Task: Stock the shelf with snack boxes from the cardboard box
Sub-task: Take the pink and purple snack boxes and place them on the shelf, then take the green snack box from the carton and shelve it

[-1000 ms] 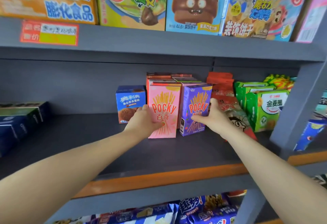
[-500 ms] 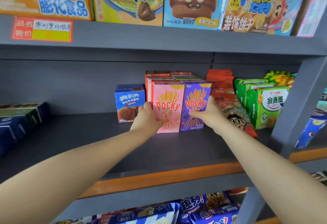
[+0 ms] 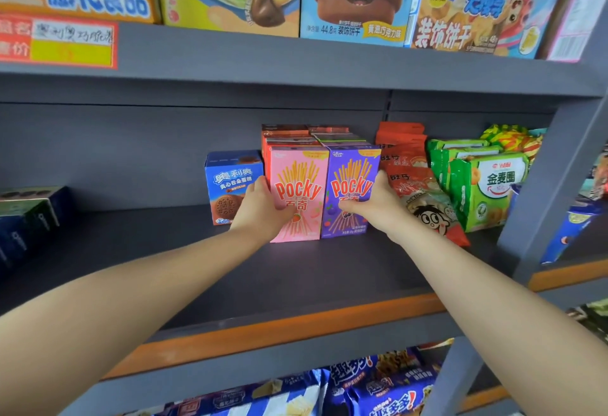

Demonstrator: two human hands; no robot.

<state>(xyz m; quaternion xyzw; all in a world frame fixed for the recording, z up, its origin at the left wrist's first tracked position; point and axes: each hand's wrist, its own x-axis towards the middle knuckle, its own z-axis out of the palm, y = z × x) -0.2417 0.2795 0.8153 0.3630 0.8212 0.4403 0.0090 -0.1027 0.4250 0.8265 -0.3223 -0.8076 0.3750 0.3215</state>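
Note:
A pink Pocky box [image 3: 301, 185] and a purple Pocky box [image 3: 353, 182] stand upright side by side on the grey middle shelf [image 3: 296, 277], in front of more Pocky boxes [image 3: 306, 137]. My left hand [image 3: 260, 208] grips the pink box at its left edge and lower front. My right hand [image 3: 373, 205] holds the purple box at its right edge and lower front. The cardboard box is out of sight.
A blue Oreo box [image 3: 230, 185] stands just left of the pink box. Red snack bags [image 3: 418, 185] and green bags [image 3: 483, 185] fill the right side. Dark boxes [image 3: 26, 215] sit at far left. A grey upright post [image 3: 552, 185] bounds the right.
Both hands have pushed the two Pocky boxes back and together; the boxes, earlier tilted and apart, now stand straight and flush against the row behind.

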